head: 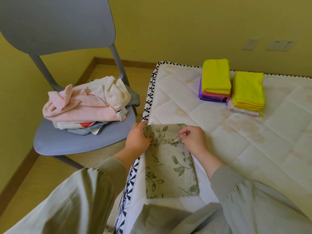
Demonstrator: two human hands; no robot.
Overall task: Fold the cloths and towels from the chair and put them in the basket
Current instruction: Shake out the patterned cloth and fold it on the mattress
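A green leaf-patterned towel (170,168) lies on the white mattress (236,129) near its left edge, its far end folded back toward me. My left hand (137,141) pinches the left corner of that folded flap. My right hand (194,139) pinches the flap's right corner. On the grey chair (81,142) to the left sits an untidy heap of pink and cream towels (84,102) over other cloths. No basket is in view.
Two stacks of folded cloths stand at the far side of the mattress: a yellow, pink and purple stack (215,80) and a yellow stack on a pale cloth (247,92). Yellow walls and wooden floor surround the chair.
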